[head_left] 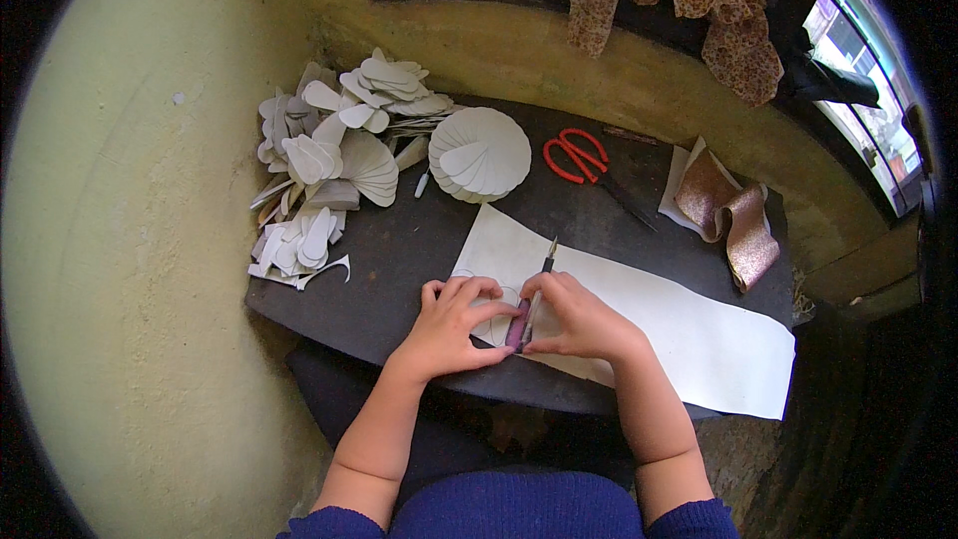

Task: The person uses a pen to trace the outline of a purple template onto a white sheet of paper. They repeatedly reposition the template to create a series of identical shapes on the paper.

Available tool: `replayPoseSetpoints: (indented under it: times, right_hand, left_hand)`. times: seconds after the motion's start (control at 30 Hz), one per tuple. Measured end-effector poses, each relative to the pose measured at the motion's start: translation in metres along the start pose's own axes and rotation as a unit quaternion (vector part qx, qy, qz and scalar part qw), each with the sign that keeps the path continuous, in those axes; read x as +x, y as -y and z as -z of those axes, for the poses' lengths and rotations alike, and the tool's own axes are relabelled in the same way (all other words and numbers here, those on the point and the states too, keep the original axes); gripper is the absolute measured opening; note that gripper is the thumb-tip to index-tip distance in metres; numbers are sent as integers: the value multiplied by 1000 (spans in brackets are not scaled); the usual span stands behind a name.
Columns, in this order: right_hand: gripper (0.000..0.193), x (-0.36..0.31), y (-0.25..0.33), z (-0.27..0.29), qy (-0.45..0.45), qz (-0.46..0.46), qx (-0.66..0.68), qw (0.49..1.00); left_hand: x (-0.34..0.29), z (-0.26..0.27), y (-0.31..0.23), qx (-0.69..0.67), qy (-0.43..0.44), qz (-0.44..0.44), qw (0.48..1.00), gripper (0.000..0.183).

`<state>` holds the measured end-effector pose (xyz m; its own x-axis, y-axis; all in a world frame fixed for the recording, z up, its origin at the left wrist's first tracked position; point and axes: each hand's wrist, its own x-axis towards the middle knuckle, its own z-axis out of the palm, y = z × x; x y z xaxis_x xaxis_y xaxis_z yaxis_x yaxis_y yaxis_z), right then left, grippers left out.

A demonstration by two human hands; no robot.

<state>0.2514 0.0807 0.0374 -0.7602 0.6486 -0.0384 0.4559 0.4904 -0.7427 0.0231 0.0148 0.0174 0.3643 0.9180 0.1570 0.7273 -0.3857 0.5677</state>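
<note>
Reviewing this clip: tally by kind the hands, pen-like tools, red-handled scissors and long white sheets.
Hands: 2, left hand and right hand
Pen-like tool: 1
Red-handled scissors: 1
Long white sheet: 1
Total: 5

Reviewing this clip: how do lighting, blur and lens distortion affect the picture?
Head view: the window at right is partly washed out; head view: the dark table's edges bow, with black corners; head view: left hand and right hand show no obvious motion blur.
</note>
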Motion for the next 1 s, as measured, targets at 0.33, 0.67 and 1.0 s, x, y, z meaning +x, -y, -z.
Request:
replayPoseSetpoints:
  times: [0.33, 0.67, 1.0]
  right_hand:
    - [53, 0, -4, 4, -17, 16, 52, 998]
    - [29, 0, -17, -2, -172, -8, 288, 942]
    - [38, 13, -23, -12, -192, -44, 450, 871]
  left_hand:
    - [0, -1, 0, 0, -1, 4, 1000, 48]
    - [-1, -2, -1, 4, 5, 10, 1000, 49]
    - [-2, -3, 1, 7, -5, -2, 1000, 38]
